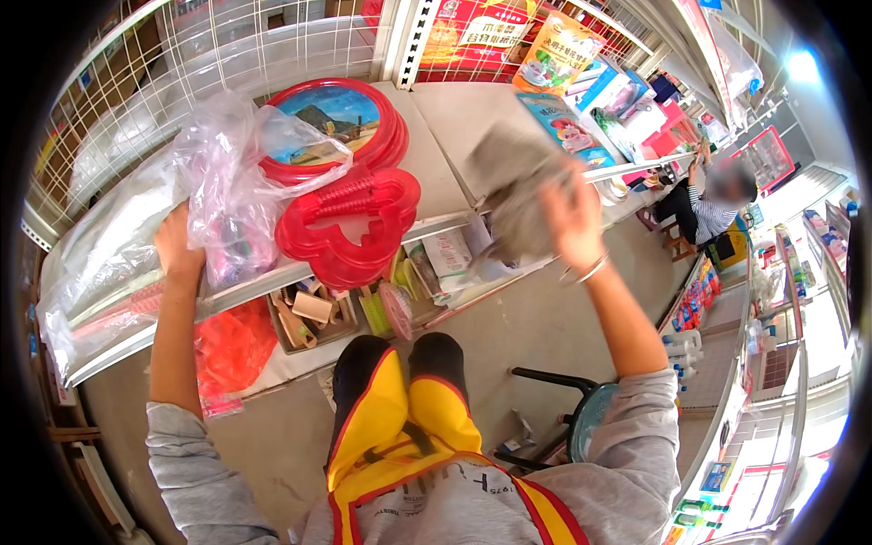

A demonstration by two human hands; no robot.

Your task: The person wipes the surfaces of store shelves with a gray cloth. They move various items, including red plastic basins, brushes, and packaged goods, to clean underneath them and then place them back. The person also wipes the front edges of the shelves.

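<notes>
My right hand (571, 216) holds a grey-brown cloth (518, 191), blurred, over the front of a white metal shelf (436, 139). At the left, my left hand (178, 240) rests at the shelf's front edge beside a clear plastic bag (228, 170) with pinkish contents; its fingers are partly hidden, so its grip cannot be told. Between my hands lie red-rimmed round trays (334, 126), the top one with a landscape picture, partly under the bag. In front of them, red plastic frames (347, 225) with a scalloped outline overhang the shelf edge.
Packaged goods (565, 129) stand right on the shelf. Below are a bin of wooden brushes (306, 317), a green basket (375, 310) and a red plastic bag (235, 347). A stool (593, 419) stands at my right. Another person (715, 204) sits farther off in the aisle.
</notes>
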